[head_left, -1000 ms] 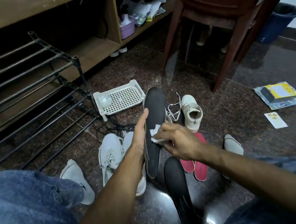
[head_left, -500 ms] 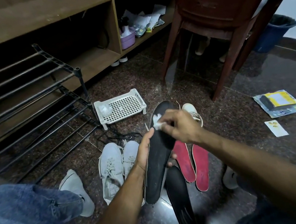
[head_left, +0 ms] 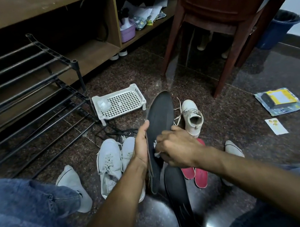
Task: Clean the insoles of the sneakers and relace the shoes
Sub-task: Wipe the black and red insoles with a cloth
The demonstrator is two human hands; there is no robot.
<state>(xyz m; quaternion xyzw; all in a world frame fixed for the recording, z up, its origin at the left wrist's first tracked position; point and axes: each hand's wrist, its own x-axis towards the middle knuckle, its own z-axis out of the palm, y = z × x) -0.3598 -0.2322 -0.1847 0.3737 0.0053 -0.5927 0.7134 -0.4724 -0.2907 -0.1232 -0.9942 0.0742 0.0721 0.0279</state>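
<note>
My left hand grips a long black insole by its left edge, holding it tilted upright above the floor. Pressed against the insole's middle, my right hand is closed on a small white wipe. A second black insole lies on the floor below. Two red insoles lie partly under my right hand. A pair of white sneakers sits to the left of my left hand. One white sneaker with loose laces stands behind the held insole.
A white perforated tray stands near a black shoe rack. Black laces lie beside the tray. A brown chair stands at the back right, a blue bin beyond it. Packets and a card lie at right. My knees frame the bottom.
My right hand has slid the wipe from the insole's upper end down to its middle. The left hand keeps its hold on the insole.
</note>
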